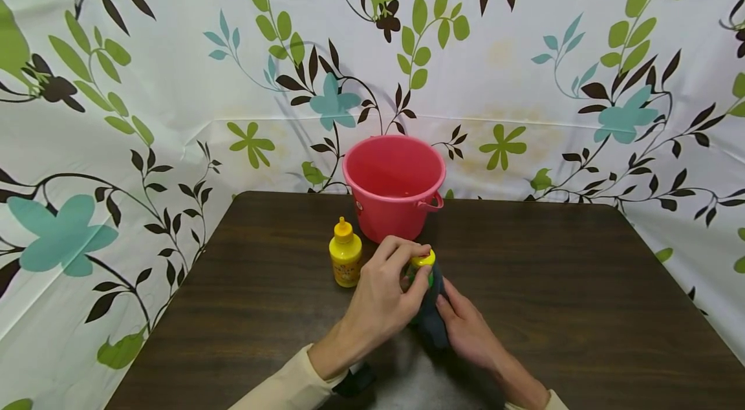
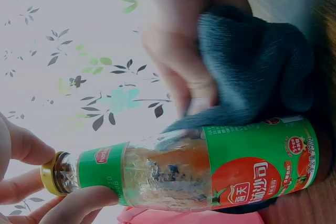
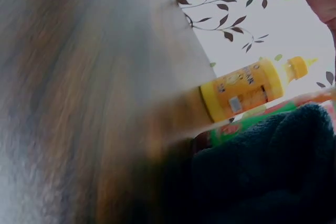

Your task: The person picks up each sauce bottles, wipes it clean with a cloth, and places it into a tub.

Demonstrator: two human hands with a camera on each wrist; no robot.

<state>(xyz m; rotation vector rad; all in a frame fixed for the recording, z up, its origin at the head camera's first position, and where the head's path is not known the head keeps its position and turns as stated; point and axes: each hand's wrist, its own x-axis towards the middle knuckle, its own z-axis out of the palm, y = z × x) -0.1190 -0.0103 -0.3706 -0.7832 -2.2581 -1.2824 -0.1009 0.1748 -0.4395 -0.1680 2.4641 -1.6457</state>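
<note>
The glass bottle (image 2: 173, 177) stood over the near middle of the table (image 1: 576, 280), between the two hands; whether its base touched the wood, I could not tell. It had a yellow cap (image 2: 48, 180), a small green neck label (image 2: 100, 166) and a larger green main label (image 2: 273, 145) bearing a red round patch, white lettering and "250g". Between the labels the bare glass was shiny, with an orange-red tint and dark reflections.

The left hand (image 1: 381, 293) was clamped round the cap and neck from the left. The right hand (image 1: 468, 329) gripped a dark blue-grey cloth (image 2: 252, 72) and held it against the bottle's right side; in the left wrist view, a fold of it lay on the glass above the main label.

Just left of the left hand a yellow squeeze bottle (image 1: 346, 261) stood upright. Beyond them a pink bucket (image 1: 387, 219) stood just inside the far edge, its handle (image 1: 432, 203) on the right.

The tabletop ran widest to the right of the right hand, up to a slanting edge; another stretch lay left of the squeeze bottle. Past the far edge and both sides hung a leaf-patterned sheet (image 1: 192, 74).
</note>
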